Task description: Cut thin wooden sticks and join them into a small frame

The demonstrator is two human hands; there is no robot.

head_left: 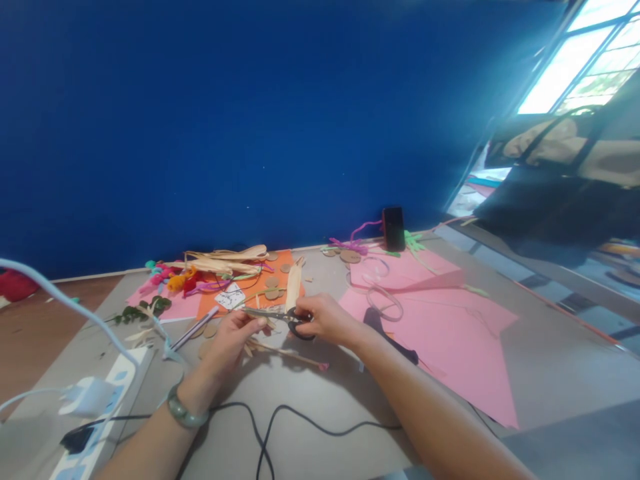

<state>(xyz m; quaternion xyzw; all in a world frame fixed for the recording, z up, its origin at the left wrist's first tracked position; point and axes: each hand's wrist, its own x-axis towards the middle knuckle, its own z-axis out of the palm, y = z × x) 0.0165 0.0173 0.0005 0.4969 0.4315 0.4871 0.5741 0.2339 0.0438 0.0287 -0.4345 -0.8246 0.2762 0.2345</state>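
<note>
My right hand (327,321) is closed around the black-handled scissors (301,328), whose blades point left towards my other hand. Thumb and fingers of my left hand (231,341) pinch a pale straw-coloured strip (270,324) beside the blades; the fingers partly hide it. Just below the hands, a thin stem with a pink tip (324,367) slants to the right; I cannot tell whether the left hand holds it too. Behind the scissors stands a broad pale husk-like strip (295,283), over an orange sheet (283,265).
Pink paper (450,340) covers the right side, with a black glue gun (387,333) along its edge. A phone (393,229) leans at the back. Bundled dried strips (225,260) lie back left. A power strip (127,380) and black cable (320,427) are near me.
</note>
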